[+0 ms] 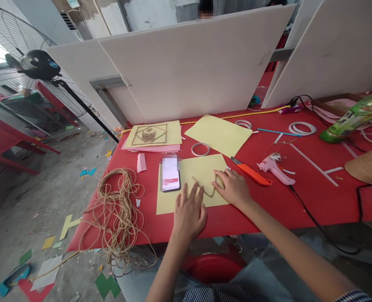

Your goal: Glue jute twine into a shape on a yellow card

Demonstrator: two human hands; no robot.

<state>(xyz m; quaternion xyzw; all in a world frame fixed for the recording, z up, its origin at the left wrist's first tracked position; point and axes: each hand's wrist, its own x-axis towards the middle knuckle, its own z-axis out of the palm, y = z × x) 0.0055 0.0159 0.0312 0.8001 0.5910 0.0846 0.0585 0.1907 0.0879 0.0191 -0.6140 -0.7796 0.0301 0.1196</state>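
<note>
A sheet of yellow paper (167,206) lies before me on the red tabletop, carrying a short bent length of brown twine (209,195). My left hand (189,212) rests flat on the sheet with fingers spread, its fingertips near the twine's left part. At the twine's right end, my right hand (234,186) pinches the strand between thumb and forefinger. A phone (171,174) with a lit screen lies on the sheet's left side. Left of the sheet, a loose tangle of twine (118,209) spills over the table's front edge.
An orange utility knife (255,174) and a pink glue gun (277,167) with a trailing cord lie to the right. Behind are a yellow sheet (219,134), a stack topped by a twine picture (149,134), and white boards (186,67). A green bottle (346,121) lies far right.
</note>
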